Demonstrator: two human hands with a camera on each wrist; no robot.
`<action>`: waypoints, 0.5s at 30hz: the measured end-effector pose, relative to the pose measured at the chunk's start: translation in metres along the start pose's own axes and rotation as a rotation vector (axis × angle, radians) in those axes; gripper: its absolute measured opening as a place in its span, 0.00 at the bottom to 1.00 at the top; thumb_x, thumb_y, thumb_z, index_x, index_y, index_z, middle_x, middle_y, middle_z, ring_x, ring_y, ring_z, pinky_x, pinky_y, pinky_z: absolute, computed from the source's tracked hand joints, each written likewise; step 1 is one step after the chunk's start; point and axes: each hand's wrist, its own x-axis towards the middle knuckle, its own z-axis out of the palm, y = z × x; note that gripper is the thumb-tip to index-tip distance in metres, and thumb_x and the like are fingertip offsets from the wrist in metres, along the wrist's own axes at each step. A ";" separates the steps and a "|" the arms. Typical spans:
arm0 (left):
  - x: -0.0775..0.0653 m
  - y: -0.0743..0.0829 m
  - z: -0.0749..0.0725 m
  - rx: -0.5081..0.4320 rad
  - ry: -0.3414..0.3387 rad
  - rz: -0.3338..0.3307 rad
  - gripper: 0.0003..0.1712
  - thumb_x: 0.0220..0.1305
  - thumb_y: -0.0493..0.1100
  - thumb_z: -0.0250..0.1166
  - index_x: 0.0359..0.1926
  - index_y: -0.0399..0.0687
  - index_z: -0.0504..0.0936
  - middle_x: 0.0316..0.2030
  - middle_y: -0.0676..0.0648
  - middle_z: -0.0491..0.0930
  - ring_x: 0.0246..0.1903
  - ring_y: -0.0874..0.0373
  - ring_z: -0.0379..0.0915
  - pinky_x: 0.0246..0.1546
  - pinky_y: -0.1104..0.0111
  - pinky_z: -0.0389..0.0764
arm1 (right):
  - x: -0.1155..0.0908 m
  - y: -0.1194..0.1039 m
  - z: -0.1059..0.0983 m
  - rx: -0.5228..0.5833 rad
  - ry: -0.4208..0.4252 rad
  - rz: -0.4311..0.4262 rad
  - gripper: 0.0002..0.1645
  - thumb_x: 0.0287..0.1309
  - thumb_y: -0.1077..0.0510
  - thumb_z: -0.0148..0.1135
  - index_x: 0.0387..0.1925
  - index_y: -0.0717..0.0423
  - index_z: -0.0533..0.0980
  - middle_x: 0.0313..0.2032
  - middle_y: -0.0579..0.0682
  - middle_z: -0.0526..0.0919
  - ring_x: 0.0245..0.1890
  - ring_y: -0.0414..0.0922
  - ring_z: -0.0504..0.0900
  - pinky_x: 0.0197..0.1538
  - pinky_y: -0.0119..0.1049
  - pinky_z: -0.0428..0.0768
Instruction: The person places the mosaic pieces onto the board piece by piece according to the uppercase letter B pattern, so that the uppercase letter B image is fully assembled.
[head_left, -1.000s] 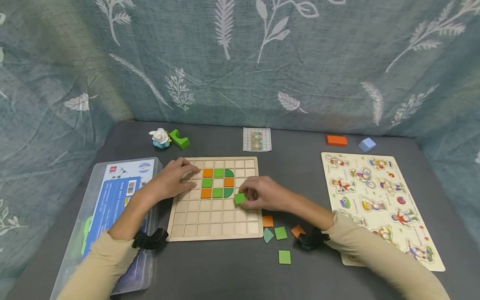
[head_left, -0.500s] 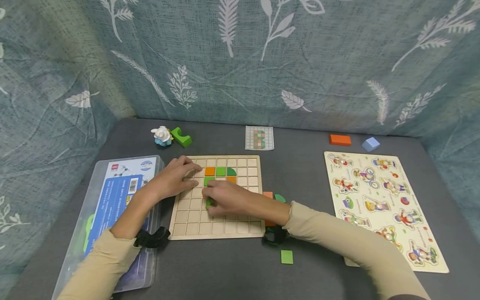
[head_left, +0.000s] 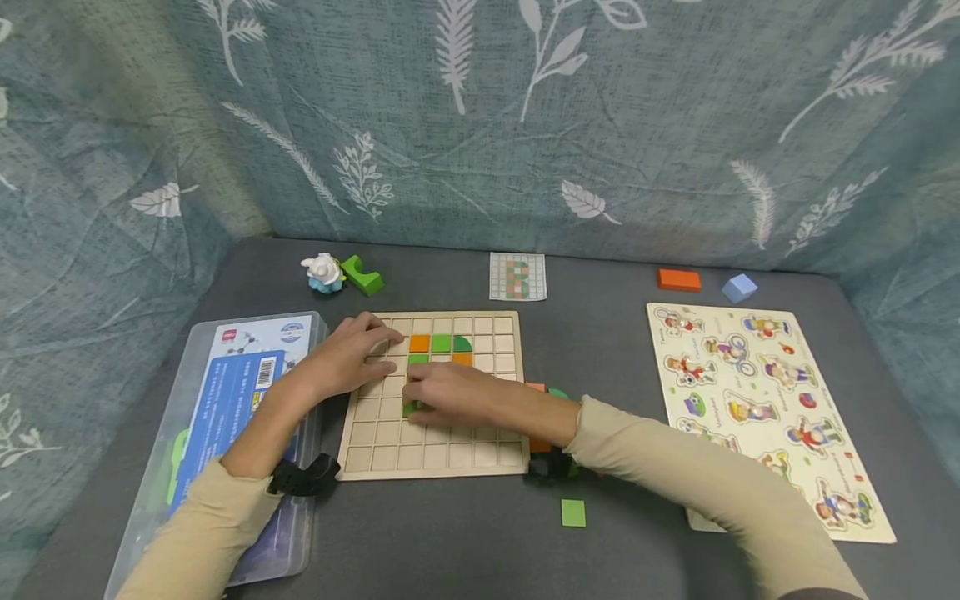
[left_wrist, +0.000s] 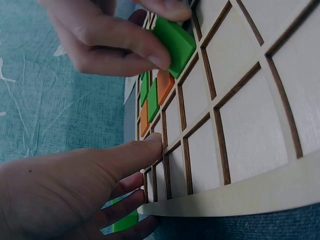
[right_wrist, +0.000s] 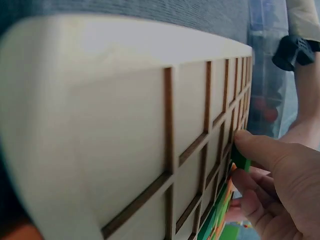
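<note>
My right hand [head_left: 453, 392] pinches a square green tile [left_wrist: 175, 46] between thumb and fingers, low over the wooden grid board [head_left: 450, 458]. In the left wrist view the tile stands tilted, its lower edge right at the grid ridges. Beside it an orange tile [left_wrist: 164, 86] and a green tile [left_wrist: 153, 102] lie in cells. The top row of laid tiles shows orange, green and a dark green rounded piece [head_left: 462, 342]; lower tiles are partly hidden by my right hand. My left hand [head_left: 341, 357] rests on the board's left side, fingers loosely extended.
A clear plastic case [head_left: 288, 550] stands at left. Loose tiles, including a green one [head_left: 573, 513], lie right of the board, some under my right wrist. Behind are a pattern card [head_left: 518, 277], toy figure [head_left: 324, 273] and blocks. A picture puzzle board [head_left: 720, 425] lies at right.
My right hand has carried the green tile from the board's right side leftward to below the orange tile at lower left, then shifted slightly further left. My left hand has stayed put.
</note>
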 end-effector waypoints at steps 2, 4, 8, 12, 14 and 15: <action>0.000 0.000 0.000 0.002 -0.002 -0.008 0.22 0.66 0.42 0.63 0.60 0.43 0.76 0.54 0.37 0.69 0.48 0.44 0.64 0.44 0.52 0.70 | 0.000 0.001 -0.001 -0.026 -0.018 -0.021 0.08 0.63 0.53 0.63 0.38 0.52 0.82 0.38 0.46 0.78 0.37 0.38 0.77 0.42 0.24 0.75; 0.000 0.000 0.000 0.000 -0.003 -0.011 0.22 0.66 0.42 0.63 0.60 0.43 0.76 0.54 0.36 0.69 0.48 0.43 0.64 0.44 0.52 0.70 | 0.001 0.002 -0.001 -0.046 -0.026 -0.043 0.08 0.63 0.53 0.63 0.37 0.52 0.82 0.38 0.46 0.78 0.38 0.39 0.76 0.44 0.24 0.75; 0.000 0.000 0.000 0.007 0.002 -0.003 0.22 0.66 0.42 0.63 0.59 0.43 0.77 0.54 0.36 0.69 0.47 0.43 0.64 0.43 0.53 0.70 | 0.001 0.003 -0.001 -0.050 -0.017 -0.078 0.06 0.62 0.54 0.64 0.35 0.52 0.81 0.35 0.47 0.77 0.36 0.39 0.74 0.42 0.24 0.73; 0.001 0.000 0.000 0.011 0.005 -0.004 0.22 0.66 0.42 0.63 0.59 0.43 0.77 0.53 0.37 0.69 0.46 0.44 0.64 0.42 0.55 0.69 | 0.002 0.004 -0.002 -0.038 -0.011 -0.096 0.06 0.61 0.55 0.65 0.33 0.52 0.79 0.32 0.47 0.76 0.34 0.39 0.72 0.41 0.24 0.71; 0.001 0.000 0.000 0.007 0.004 -0.007 0.22 0.66 0.42 0.63 0.59 0.43 0.77 0.53 0.37 0.69 0.46 0.44 0.64 0.42 0.54 0.69 | 0.002 0.004 -0.003 -0.034 -0.019 -0.090 0.05 0.60 0.54 0.66 0.34 0.52 0.80 0.34 0.47 0.77 0.36 0.38 0.74 0.42 0.23 0.73; 0.001 0.000 0.000 0.008 0.003 -0.006 0.22 0.66 0.42 0.63 0.59 0.43 0.77 0.53 0.37 0.69 0.46 0.44 0.64 0.42 0.54 0.69 | 0.002 0.004 -0.004 -0.031 -0.025 -0.084 0.05 0.60 0.54 0.66 0.34 0.52 0.81 0.35 0.46 0.78 0.37 0.38 0.75 0.43 0.23 0.73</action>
